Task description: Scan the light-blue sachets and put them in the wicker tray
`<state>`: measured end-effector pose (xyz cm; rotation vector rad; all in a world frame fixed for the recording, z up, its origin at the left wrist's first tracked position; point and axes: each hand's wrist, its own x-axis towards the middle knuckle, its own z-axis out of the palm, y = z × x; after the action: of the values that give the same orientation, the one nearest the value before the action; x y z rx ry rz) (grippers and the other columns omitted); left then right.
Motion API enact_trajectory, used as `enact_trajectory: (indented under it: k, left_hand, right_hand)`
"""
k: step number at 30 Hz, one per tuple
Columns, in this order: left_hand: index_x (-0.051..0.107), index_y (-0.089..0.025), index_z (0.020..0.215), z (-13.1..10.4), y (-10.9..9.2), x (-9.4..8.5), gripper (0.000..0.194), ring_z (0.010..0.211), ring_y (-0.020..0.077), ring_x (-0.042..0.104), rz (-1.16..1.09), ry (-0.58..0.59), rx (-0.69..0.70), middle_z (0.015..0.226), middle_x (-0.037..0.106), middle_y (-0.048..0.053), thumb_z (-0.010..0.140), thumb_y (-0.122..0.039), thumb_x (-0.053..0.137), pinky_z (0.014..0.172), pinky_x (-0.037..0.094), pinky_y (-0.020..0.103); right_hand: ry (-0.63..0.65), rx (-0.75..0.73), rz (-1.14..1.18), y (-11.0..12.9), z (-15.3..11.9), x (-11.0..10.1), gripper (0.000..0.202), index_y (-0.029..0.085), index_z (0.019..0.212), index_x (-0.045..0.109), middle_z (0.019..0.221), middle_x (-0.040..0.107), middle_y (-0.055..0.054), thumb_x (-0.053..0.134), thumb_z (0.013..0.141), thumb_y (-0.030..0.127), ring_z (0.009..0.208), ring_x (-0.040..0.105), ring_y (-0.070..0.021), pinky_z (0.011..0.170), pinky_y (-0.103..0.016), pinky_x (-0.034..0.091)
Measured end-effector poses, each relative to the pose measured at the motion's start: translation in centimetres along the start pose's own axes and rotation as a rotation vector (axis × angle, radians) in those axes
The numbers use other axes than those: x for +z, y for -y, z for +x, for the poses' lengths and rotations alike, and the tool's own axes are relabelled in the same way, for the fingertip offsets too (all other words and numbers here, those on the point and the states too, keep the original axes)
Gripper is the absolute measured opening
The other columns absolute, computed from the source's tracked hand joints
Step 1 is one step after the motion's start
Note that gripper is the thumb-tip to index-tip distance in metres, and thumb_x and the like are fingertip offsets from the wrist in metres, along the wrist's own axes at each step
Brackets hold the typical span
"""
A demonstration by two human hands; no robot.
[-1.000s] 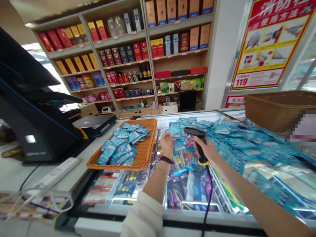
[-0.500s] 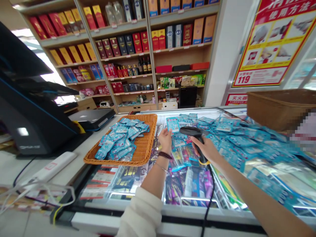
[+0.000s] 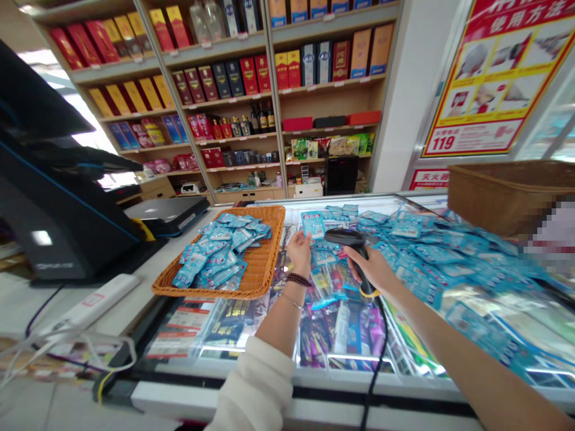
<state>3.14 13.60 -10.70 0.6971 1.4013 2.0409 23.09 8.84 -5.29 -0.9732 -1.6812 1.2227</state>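
Observation:
Between the fingers of my left hand (image 3: 299, 252) a small blue packet (image 3: 313, 224) is held upright by its lower edge. My right hand (image 3: 371, 267) is wrapped round the handle of a black barcode scanner (image 3: 345, 238), whose head points left at the packet from close by. A black cable (image 3: 381, 353) hangs from the scanner's handle over the front edge. To the left, a wicker basket (image 3: 263, 278) carries a heap of similar blue packets (image 3: 215, 251). Many more loose blue packets (image 3: 431, 245) lie spread over the glass top to the right of my hands.
Beneath the glass freezer top (image 3: 269, 347) are coloured packages. At the left stand a dark checkout terminal (image 3: 67, 209), a flat scale (image 3: 168, 212) and a white power strip (image 3: 94, 302). A brown bin (image 3: 503, 194) sits at the back right; shelves (image 3: 233, 102) of boxes stand behind.
Both hands keep their grips on the packet and the scanner. They sit almost where they were; the whole view has shifted very slightly.

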Motion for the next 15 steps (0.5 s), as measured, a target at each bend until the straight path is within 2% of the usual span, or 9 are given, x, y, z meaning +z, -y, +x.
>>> enact_trajectory:
  k: [6,10,13,15]
  left_hand:
    - [0.072,-0.014,0.094,-1.0,-1.1,0.1,0.015,0.079,0.0226,0.079,0.025,-0.015,-0.008,0.074,0.075,0.004,0.081,-0.014,0.080,0.085,0.062,0.037]
    - [0.070,-0.014,0.093,-1.8,-2.1,1.3,0.021,0.072,0.0231,0.079,0.039,0.017,-0.094,0.066,0.068,0.000,0.078,-0.014,0.084,0.081,0.063,0.035]
    - [0.067,-0.015,0.100,-0.6,-3.8,2.3,0.028,0.068,0.0207,0.079,-0.111,0.033,-0.192,0.073,0.069,0.000,0.080,-0.019,0.087,0.069,0.062,0.029]
    - [0.065,-0.015,0.104,1.2,-5.7,2.0,0.030,0.066,0.0197,0.079,-0.157,0.020,-0.212,0.077,0.071,0.001,0.083,-0.021,0.086,0.064,0.061,0.027]
  right_hand:
    - [-0.005,0.049,0.090,0.0,0.1,0.2,0.056,0.023,0.058,0.056,0.041,0.055,-0.001,0.075,0.076,0.073,0.033,0.046,-0.0121,0.036,-0.025,0.037]
    - [-0.110,0.073,0.258,0.9,0.6,0.4,0.051,0.023,0.064,0.060,0.050,0.059,0.000,0.085,0.067,0.068,0.035,0.048,-0.0127,0.032,-0.026,0.039]
    - [-0.169,0.058,0.350,1.8,1.7,0.6,0.044,0.022,0.076,0.069,0.058,0.064,-0.002,0.088,0.070,0.061,0.040,0.053,-0.0145,0.033,-0.027,0.044]
    - [-0.172,0.056,0.397,2.4,2.7,0.9,0.043,0.022,0.079,0.071,0.061,0.065,-0.002,0.090,0.068,0.059,0.040,0.053,-0.0148,0.032,-0.028,0.045]
